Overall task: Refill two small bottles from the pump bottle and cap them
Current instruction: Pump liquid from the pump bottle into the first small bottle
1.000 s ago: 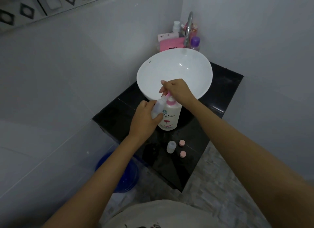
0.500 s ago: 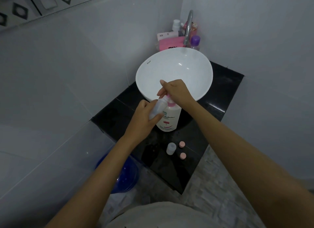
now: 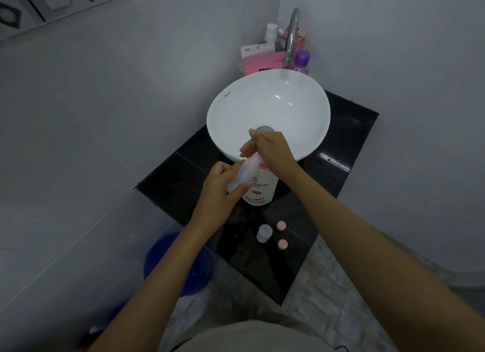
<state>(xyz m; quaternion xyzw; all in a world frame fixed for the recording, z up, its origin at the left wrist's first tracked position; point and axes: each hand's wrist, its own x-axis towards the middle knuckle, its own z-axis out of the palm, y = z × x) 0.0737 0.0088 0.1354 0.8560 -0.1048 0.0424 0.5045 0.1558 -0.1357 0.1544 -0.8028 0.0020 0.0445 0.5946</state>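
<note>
A white pump bottle with a pink pump head stands on the black counter in front of the basin. My right hand rests on top of its pump, fingers curled over it. My left hand holds a small translucent bottle tilted with its mouth up under the pump spout. A second small bottle stands uncapped nearer to me, with two pink caps lying beside it.
A white bowl basin fills the back of the counter, with a chrome tap and several toiletries behind it. A blue bucket sits on the floor to the left, below the counter edge.
My hands stay at the pump bottle. The small bottle in my left hand has tipped a little more and sits closer under the spout.
</note>
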